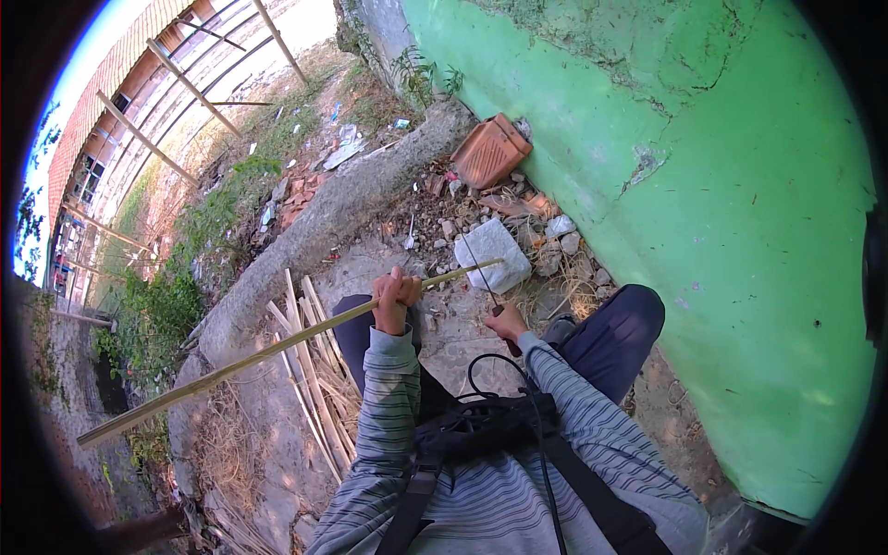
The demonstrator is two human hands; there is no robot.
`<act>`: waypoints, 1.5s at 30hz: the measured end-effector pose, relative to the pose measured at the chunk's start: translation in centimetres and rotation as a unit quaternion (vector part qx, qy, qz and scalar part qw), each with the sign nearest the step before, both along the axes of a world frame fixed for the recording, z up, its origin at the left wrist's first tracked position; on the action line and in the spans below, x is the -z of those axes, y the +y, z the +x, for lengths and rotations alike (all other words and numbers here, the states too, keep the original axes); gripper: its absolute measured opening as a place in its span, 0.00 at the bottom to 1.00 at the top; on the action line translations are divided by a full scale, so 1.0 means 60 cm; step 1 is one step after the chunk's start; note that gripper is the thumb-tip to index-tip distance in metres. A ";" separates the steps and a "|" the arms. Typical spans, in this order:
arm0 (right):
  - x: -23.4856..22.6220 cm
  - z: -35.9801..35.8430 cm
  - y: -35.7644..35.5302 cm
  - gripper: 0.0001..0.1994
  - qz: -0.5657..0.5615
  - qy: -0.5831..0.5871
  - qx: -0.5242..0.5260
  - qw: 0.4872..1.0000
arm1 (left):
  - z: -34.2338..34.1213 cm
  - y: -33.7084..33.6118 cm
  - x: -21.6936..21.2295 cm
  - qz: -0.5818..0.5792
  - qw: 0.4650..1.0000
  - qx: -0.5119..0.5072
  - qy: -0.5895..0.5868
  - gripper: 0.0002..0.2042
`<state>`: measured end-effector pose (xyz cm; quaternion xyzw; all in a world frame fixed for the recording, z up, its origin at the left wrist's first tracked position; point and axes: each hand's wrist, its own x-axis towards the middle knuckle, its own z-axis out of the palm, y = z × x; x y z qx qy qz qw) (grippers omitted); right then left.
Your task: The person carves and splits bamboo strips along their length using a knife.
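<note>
My left hand (pixel 396 294) is closed round a long bamboo strip (pixel 231 375), which slants from the far lower left up to the right past my knee. The strip's right end lies over a pale, rough stone block (pixel 509 275) on the ground before me. In my right hand (pixel 506 324) is a knife (pixel 484 276) with a dark handle and a narrow dark blade pointing away from me. Its blade crosses the strip near that end, above the block; whether they touch I cannot tell. Beside my left leg lies a pile of split bamboo strips (pixel 310 388).
A green wall (pixel 740 231) rises close on the right. Beyond the block lie rubble and an orange hollow brick (pixel 493 153). A low concrete ledge (pixel 277 259) runs diagonally at left, with plants (pixel 162 301) and a pole frame (pixel 194 88) beyond. A black cable (pixel 539 430) hangs at my chest.
</note>
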<state>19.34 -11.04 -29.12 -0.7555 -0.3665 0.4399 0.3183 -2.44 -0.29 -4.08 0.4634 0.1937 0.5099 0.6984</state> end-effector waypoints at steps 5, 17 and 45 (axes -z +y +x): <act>-0.098 -0.090 -0.007 0.10 0.114 0.053 -0.102 0.987 | -0.029 0.012 0.009 -0.027 0.997 -0.068 0.028 0.30; -0.034 -0.020 -0.027 0.12 -0.132 0.015 0.057 0.990 | -0.016 0.010 0.020 -0.025 0.996 -0.085 -0.009 0.29; -0.108 -0.112 -0.010 0.11 0.179 -0.015 -0.130 0.975 | -0.019 0.032 -0.003 -0.095 0.962 -0.250 -0.051 0.32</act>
